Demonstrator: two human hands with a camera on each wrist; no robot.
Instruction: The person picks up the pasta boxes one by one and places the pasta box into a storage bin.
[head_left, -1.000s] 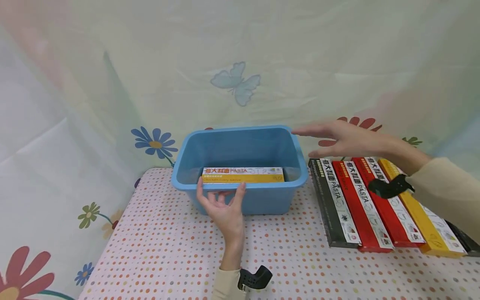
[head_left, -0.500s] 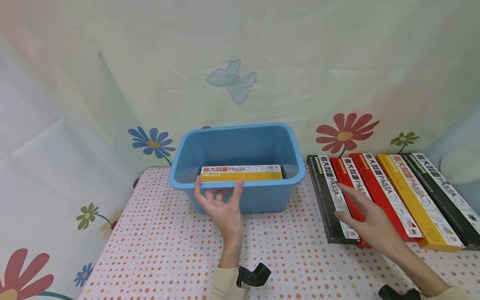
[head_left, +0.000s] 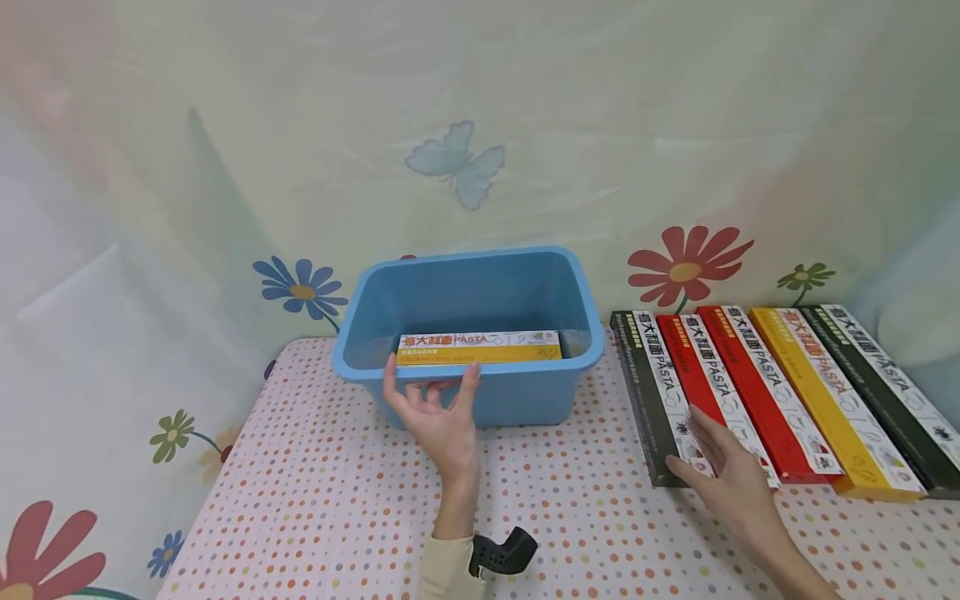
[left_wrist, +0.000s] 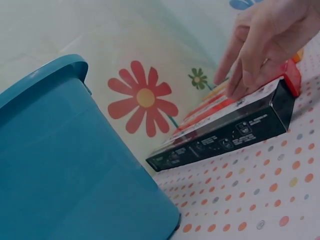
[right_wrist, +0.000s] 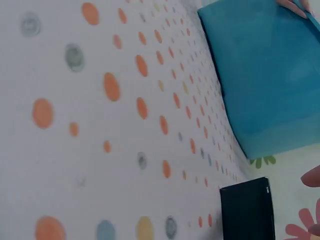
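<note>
A blue plastic tub (head_left: 525, 404) stands at the back of the table, with a yellow-and-white pasta box (head_left: 517, 354) lying inside it. My left hand (head_left: 442, 429) holds the tub's front rim, some fingers bent beneath it. Over the near end of the leftmost black pasta box (head_left: 645, 417) is my right hand (head_left: 731, 483), its fingers spread and nothing between them. The left wrist view shows that hand's fingers close above the top of the boxes. In the right wrist view, the black box's dark end (right_wrist: 247, 212) appears low down.
To the right of the black box lie two red pasta boxes (head_left: 776, 417), a yellow one (head_left: 840, 408) and another black one (head_left: 885, 400), side by side. A flowered curtain (head_left: 315, 167) hangs behind the dotted tablecloth (head_left: 300, 517).
My right hand has left the tub's right side and come down to the near end of the boxes. The left hand stays at the rim. The head view has shifted slightly.
</note>
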